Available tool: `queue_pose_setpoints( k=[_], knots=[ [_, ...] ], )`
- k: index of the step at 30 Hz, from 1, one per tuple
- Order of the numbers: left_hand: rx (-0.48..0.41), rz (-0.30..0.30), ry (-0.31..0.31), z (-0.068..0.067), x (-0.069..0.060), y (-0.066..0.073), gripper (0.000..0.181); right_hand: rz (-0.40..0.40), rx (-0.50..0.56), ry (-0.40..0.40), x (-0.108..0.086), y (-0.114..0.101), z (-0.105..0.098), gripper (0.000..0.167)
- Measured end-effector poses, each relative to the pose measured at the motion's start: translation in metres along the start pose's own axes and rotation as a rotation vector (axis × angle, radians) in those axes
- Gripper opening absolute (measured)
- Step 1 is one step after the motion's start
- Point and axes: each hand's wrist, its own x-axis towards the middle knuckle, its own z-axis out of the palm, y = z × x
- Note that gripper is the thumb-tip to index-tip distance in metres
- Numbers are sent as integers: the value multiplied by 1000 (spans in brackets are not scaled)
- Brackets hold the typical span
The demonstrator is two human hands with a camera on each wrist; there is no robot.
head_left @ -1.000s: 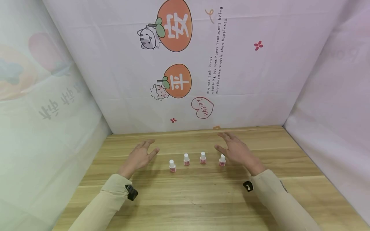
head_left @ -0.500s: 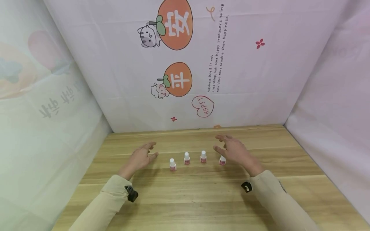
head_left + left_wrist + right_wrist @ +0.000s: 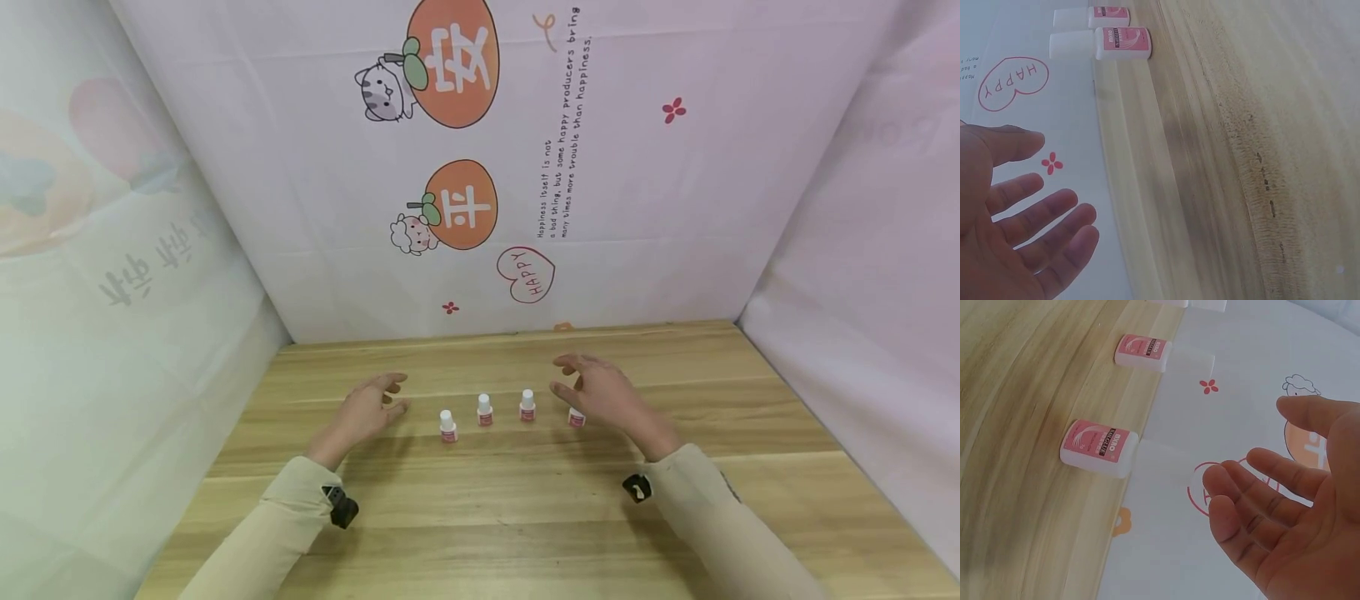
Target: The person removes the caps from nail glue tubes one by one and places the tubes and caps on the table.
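four pink-and-white bottles (image 3: 485,412), upright in a loose row on the tabletop (image 3: 495,517)

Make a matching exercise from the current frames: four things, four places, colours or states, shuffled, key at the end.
Things
1. left hand
2. right hand
3. bottle labels
4. heart print

Places, colours, states
A. mostly pink
B. partly hides the rightmost bottle in the head view
C. red outline, lettered HAPPY
D. to the left of the leftmost bottle, holding nothing

Pairs: 1-D, 2-B, 3-A, 4-C
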Motion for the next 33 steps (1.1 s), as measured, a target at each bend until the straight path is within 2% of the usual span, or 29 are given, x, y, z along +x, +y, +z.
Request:
queue_pose_setpoints(
  k=[15, 33],
  knots=[
    [-106, -25, -41, 5, -4, 3, 53, 25, 87, -2, -1, -8, 1, 43],
    [-150, -46, -49, 18, -7, 4, 40, 46, 191, 4, -5, -17, 10, 39]
  ],
)
